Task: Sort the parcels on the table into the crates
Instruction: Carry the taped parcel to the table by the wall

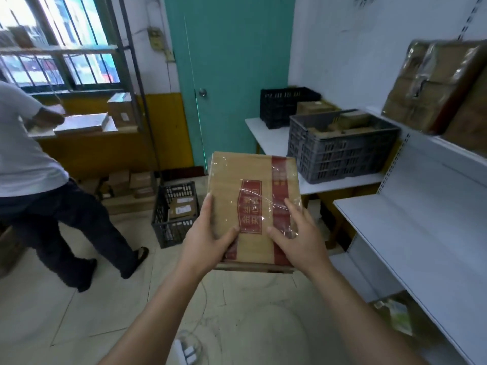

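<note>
Both hands grasp 1 taped cardboard parcel (pixel 253 204) mid-air over open floor: left hand (pixel 210 238) on its left edge, right hand (pixel 297 233) on its right edge. Grey crate (pixel 340 151) on table (pixel 268 138), far right; black floor crate (pixel 174 214) near left
</note>
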A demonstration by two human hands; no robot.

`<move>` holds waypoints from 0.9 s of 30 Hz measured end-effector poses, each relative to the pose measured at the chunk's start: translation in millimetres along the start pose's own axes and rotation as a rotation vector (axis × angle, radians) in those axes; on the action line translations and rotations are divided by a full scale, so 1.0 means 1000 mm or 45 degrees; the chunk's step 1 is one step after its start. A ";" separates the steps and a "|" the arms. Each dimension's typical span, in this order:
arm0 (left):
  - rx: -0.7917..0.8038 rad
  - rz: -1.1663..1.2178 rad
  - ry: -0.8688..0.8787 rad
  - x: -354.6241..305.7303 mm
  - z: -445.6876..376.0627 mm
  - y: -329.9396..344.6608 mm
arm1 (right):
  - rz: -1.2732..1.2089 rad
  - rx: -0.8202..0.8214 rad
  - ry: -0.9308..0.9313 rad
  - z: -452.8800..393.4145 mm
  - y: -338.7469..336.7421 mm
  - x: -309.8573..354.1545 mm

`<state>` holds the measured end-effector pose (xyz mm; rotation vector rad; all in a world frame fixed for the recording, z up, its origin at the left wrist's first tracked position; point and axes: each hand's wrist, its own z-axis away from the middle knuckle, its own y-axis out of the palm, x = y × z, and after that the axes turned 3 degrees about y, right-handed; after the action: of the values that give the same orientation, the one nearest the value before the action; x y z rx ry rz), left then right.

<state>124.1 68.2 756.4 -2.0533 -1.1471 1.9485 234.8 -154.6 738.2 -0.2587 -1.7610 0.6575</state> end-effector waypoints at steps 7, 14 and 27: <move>-0.047 -0.041 0.003 -0.020 -0.100 0.040 | -0.017 -0.025 -0.035 -0.104 -0.017 -0.019; -0.081 -0.028 -0.031 -0.034 -0.189 0.072 | -0.019 -0.004 -0.072 -0.206 -0.032 -0.036; -0.126 -0.088 -0.071 0.019 -0.359 0.077 | 0.034 0.025 -0.053 -0.370 0.031 -0.039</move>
<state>476.4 174.3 765.8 -1.9878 -1.3331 1.9659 589.2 -39.2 749.3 -0.2569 -1.7926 0.7040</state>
